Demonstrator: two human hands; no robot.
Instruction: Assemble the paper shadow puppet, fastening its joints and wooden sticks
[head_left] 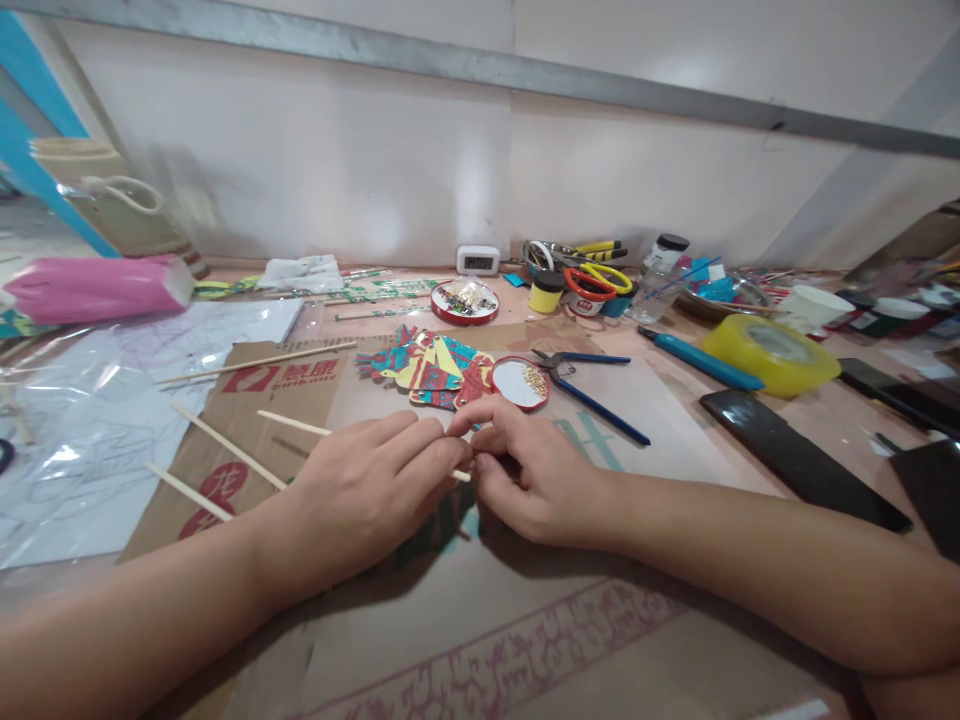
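You have moderate, diffuse light, source out of view. Soft shadow pools on the cardboard beneath your left hand and right hand. Pale glare patches mark the wall; white glints streak the plastic sheet at left. Slight blur overall; clock digits unreadable. Wide-angle distortion stretches your forearms toward the edges.

Pale, softly lit wall, grey metal rail across it
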